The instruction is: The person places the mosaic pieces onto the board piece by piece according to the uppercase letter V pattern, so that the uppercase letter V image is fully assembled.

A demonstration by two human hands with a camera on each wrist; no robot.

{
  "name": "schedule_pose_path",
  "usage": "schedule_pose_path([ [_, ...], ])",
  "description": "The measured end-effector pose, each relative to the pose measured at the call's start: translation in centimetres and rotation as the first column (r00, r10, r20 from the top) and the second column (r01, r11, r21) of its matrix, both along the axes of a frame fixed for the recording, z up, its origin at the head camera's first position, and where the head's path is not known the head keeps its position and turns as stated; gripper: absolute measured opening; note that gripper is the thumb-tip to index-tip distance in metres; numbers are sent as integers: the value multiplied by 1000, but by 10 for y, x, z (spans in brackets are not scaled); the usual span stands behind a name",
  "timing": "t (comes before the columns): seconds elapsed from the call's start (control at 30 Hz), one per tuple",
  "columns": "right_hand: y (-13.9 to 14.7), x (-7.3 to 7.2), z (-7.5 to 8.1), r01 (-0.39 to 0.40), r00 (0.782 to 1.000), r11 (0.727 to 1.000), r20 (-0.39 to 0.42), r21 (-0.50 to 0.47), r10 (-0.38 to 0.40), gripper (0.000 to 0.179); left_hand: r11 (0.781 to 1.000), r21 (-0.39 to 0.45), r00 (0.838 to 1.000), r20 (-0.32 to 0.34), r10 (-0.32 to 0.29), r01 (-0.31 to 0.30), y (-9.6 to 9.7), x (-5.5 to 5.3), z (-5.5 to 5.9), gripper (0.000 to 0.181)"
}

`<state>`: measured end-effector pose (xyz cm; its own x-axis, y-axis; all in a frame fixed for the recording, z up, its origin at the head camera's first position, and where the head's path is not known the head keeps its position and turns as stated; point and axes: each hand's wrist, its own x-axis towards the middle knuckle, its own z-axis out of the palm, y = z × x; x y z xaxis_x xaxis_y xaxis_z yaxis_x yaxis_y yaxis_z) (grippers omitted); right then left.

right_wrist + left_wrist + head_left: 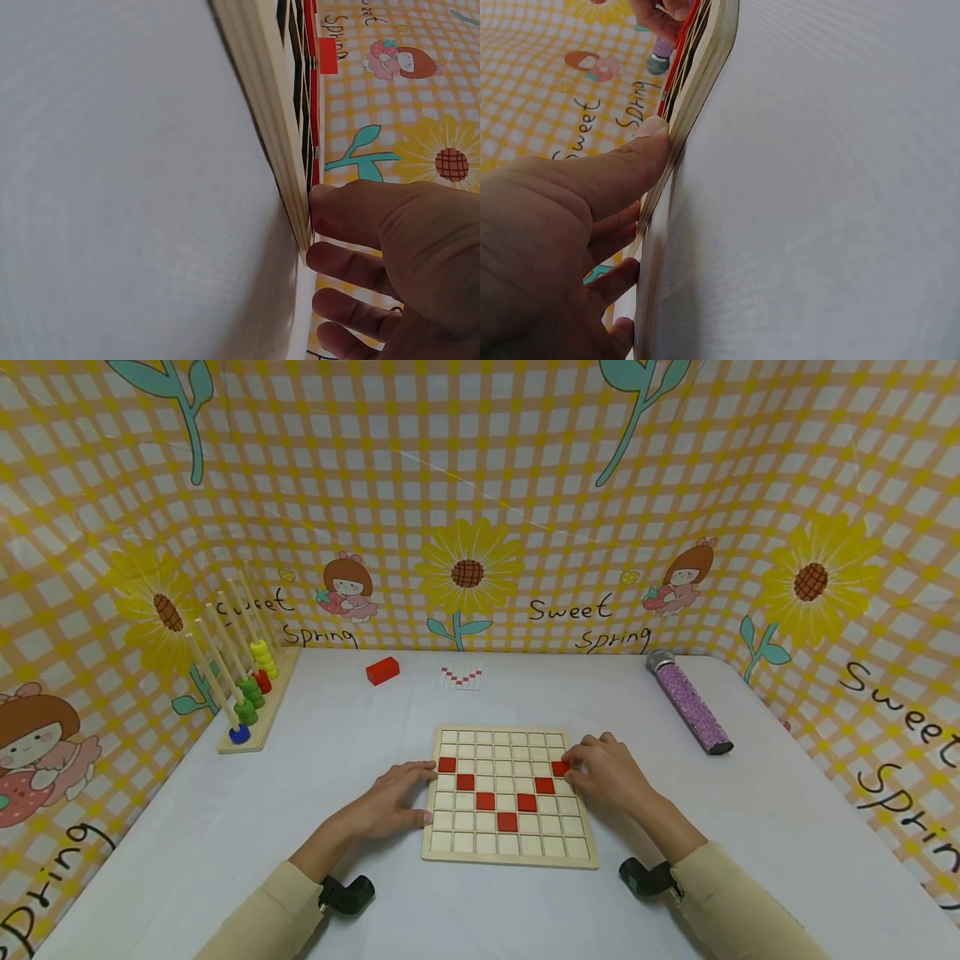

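A square wooden grid board [487,846] lies flat on the white table, with several red square tiles [507,822] set in its squares in a V shape. My left hand [382,802] rests against the board's left edge, thumb and fingers spread along it. At the right edge, my right hand [611,772] pinches the topmost right red tile [559,768] between thumb and index finger, in or just over its square. The right wrist view shows the right thumb [349,210] at the board's corner; its fingers partly hide the tile.
Behind the board lie a red block [383,671] and a small card [461,676] with a red V pattern on a grid. A wooden peg stand [270,706] with coloured beads stands at left. A purple glittery microphone [692,703] lies at right.
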<state>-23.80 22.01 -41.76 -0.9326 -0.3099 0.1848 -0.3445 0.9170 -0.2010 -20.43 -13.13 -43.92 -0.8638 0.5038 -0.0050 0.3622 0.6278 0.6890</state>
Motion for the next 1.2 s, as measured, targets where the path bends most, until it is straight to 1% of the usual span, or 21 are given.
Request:
schedule_pose_path([
  [0.4, 0, -1, 0, 7, 1000, 1000, 1, 2, -7, 23, 1000, 2, 1000, -1, 0, 0, 0, -1, 0, 55],
  [0.57, 1, 1, 2, 15, 1000, 999, -4, -29, -15, 22, 1000, -15, 1000, -17, -10, 9, 0, -1, 0, 56],
  [0.8, 3, 5, 5, 18, 1000, 997, -23, -69, -20, 22, 999, -35, 1000, 14, 13, -12, 2, 0, 3, 58],
  [0.9, 4, 7, 8, 26, 999, 996, -23, -82, -28, 23, 999, -34, 1000, 14, 15, -14, 1, 0, 4, 57],
  [1.03, 5, 10, 14, 38, 998, 995, -42, -96, -42, 26, 999, -36, 999, -25, 39, -39, -1, -1, 6, 56],
  [1.2, 7, 14, 21, 39, 994, 994, -94, -104, -49, 29, 995, -17, 991, -86, 100, -102, -4, -2, 14, 52],
])
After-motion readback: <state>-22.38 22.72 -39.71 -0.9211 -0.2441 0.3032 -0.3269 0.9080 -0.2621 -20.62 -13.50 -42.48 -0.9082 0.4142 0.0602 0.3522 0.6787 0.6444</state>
